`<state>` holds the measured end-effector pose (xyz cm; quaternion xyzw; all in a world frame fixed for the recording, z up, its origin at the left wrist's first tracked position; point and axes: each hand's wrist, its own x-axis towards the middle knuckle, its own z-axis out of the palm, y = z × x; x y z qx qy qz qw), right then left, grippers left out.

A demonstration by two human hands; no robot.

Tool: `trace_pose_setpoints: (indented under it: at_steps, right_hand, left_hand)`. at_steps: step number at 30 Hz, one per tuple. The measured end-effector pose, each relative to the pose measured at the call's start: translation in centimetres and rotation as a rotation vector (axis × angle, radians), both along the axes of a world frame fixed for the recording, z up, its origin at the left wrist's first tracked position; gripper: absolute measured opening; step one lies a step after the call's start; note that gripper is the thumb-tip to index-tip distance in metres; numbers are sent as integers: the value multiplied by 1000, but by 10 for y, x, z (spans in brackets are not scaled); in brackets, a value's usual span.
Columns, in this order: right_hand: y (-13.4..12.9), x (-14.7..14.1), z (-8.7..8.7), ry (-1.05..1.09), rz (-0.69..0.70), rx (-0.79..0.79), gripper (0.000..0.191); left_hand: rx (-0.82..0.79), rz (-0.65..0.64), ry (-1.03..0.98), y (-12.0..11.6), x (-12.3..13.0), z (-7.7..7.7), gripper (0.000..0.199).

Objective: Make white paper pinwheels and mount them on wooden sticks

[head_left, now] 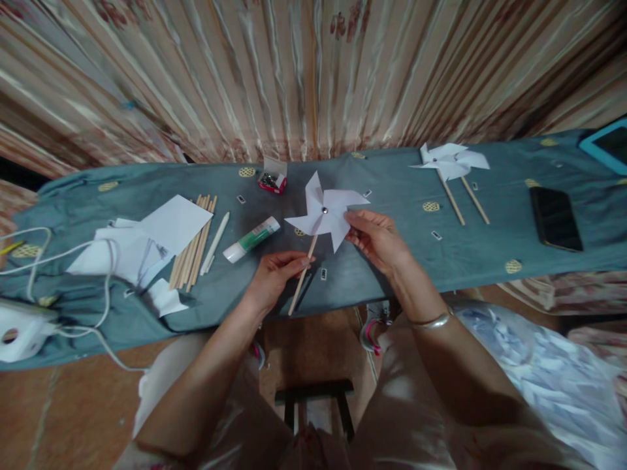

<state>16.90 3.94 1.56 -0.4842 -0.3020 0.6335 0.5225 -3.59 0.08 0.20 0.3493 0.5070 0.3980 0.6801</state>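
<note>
A white paper pinwheel [329, 207] with a silvery pin at its centre is held up over the table, its wooden stick [302, 277] slanting down to the left. My left hand [277, 277] pinches that stick between thumb and fingers, below the blades. The right-hand blade is gripped by my right hand [375, 238], thumb in front. Left of the pinwheel lies a green and white glue stick [251, 239]. A small red box [272, 179] with its lid up, holding dark metal pieces, stands behind it.
Wooden sticks [192, 251], a white pen [215, 241] and white paper sheets [171, 225] lie at left, near a white cable [108, 287]. Two more pinwheels [453, 162], a black phone [556, 219] and a blue-edged tablet [607, 147] are at right. A curtain [304, 78] hangs behind.
</note>
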Motion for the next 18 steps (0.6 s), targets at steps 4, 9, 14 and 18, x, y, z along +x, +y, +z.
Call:
trace_pose_setpoints:
  at_steps: [4,9,14,18]
  right_hand:
    - [-1,0,-2,-2,25,3,37]
    - [-2,-2,-2,0,31,-1,35]
    - [-4,-6,0,8,32,-1,36]
    - [-4,-7,0,23,43,-28,40]
  left_hand:
    - [9,2,2,-1,0,-1,28]
    - [27,9,12,-1,0,-3,29]
    - [14,25,-5,0,1,-2,30]
    - [2,31,-9,-1,1,-1,31]
